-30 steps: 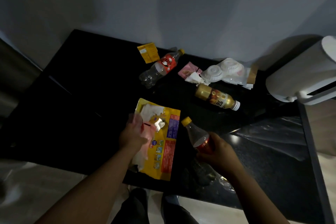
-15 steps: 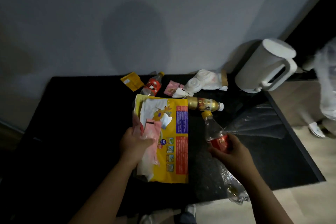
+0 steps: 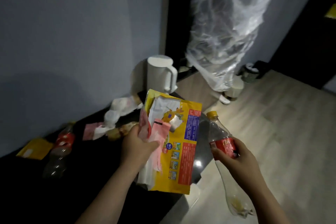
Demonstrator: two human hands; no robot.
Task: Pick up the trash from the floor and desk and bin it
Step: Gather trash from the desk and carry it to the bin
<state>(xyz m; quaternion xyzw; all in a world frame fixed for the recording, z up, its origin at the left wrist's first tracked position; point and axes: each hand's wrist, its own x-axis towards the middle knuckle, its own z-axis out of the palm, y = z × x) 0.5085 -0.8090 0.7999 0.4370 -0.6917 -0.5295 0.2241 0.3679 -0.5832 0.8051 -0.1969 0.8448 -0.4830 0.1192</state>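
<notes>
My left hand (image 3: 137, 146) grips a large yellow wrapper (image 3: 181, 151) together with pink and white scraps, lifted above the black desk (image 3: 27, 187). My right hand (image 3: 234, 158) is closed on a clear plastic bottle (image 3: 221, 143) with a red label and yellow cap, held out over the floor. On the desk lie another red-label bottle (image 3: 60, 148), a small yellow packet (image 3: 34, 148), a pink packet (image 3: 90, 131), a gold bottle (image 3: 120, 130) and crumpled white wrappers (image 3: 120, 109).
A white kettle (image 3: 161, 73) stands at the desk's far end by the wall. A clear plastic bag (image 3: 227, 32) hangs at the upper right over the pale wooden floor (image 3: 272, 132). A small dark bin (image 3: 251, 72) sits far right beside a dark doorway.
The view has swung to the right, off the desk and toward the floor and hanging bag. Both hands have lifted the yellow wrapper and the bottle off the desk and carried them rightward.
</notes>
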